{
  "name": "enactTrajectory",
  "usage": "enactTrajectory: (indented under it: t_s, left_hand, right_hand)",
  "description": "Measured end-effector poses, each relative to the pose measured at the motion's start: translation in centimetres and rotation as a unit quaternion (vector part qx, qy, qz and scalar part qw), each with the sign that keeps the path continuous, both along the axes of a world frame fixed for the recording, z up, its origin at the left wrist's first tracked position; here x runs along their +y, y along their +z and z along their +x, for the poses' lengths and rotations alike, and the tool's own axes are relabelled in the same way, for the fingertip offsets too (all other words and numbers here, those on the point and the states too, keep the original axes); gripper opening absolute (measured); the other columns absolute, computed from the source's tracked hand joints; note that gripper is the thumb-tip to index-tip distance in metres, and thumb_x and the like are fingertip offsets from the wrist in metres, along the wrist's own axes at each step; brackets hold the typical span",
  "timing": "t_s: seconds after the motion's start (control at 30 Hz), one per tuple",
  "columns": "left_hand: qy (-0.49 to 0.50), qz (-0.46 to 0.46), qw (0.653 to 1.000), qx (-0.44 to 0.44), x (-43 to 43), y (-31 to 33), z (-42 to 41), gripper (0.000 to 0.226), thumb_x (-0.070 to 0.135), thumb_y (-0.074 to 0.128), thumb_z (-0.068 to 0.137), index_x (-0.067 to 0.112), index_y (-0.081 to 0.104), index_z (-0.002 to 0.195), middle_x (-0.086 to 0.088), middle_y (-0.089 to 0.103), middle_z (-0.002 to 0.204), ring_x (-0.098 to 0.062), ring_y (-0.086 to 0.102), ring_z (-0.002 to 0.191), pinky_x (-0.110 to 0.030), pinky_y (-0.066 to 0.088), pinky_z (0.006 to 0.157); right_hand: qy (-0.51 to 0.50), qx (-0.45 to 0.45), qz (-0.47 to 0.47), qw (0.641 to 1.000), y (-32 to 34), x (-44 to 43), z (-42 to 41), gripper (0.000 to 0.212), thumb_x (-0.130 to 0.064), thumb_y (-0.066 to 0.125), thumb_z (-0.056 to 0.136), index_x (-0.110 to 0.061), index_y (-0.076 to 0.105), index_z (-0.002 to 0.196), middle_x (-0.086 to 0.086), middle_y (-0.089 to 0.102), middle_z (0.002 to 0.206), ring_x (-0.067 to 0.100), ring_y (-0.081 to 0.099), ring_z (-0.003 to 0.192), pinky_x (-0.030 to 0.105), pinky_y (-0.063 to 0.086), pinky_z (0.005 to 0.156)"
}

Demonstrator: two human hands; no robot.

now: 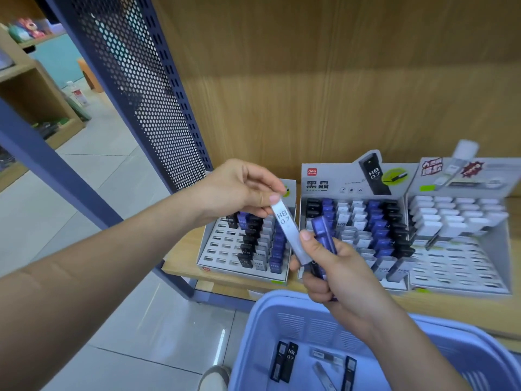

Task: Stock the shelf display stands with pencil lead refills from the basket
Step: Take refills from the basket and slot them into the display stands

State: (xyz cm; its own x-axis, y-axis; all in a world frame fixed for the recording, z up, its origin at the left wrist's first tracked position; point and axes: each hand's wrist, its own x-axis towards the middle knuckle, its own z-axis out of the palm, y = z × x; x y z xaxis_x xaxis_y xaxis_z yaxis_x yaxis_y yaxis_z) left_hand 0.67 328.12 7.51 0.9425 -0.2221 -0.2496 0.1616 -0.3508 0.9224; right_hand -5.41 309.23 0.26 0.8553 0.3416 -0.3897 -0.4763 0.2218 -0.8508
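Head view: our left hand point(239, 190) pinches a clear refill point(285, 222) from the bundle point(325, 235) our right hand point(335, 272) grips, probably for the nine-o'clock stand point(217, 245).

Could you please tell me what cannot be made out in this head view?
In the head view:
- How many refills right hand holds: fingers cover them.
- Blue basket: cut off by bottom edge.
- Left display stand's header: behind left hand pinching HB 0.7 refill.
- Right display stand's lettering: blurred.

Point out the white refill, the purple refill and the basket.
white refill point(285, 221), head view, printed label.
purple refill point(324, 231), head view, upper body.
basket point(282, 298), head view, far rim.
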Motion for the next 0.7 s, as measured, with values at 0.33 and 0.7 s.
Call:
enactTrajectory:
  t_s: [0.33,0.7]
  left_hand:
    - [-0.038,0.081,0.994,-0.067,-5.1,3.4,-0.8,0.01,0.006,0.067,0.084,0.003,0.07,0.093,-0.011,0.068,0.075,-0.014,0.06,0.063,-0.029,0.054,0.069]
    - [-0.073,0.33,0.913,-0.227,-6.6,6.0,-2.2,0.011,0.024,0.051,0.096,0.017,0.06,0.094,0.01,0.056,0.067,0.003,0.052,0.053,-0.015,0.043,0.053]
  right_hand:
    - [0.013,-0.022,0.025,0.999,1.6,-4.7,0.1,0.021,-0.021,0.065,0.082,-0.007,0.058,0.096,0.016,0.071,0.088,0.009,0.028,0.039,0.018,0.017,0.04]
    - [-0.128,0.015,0.06,0.99,3.5,-10.4,0.8,0.008,-0.011,0.05,0.096,-0.012,0.055,0.103,0.008,0.054,0.063,0.013,0.036,0.042,0.018,0.023,0.034]
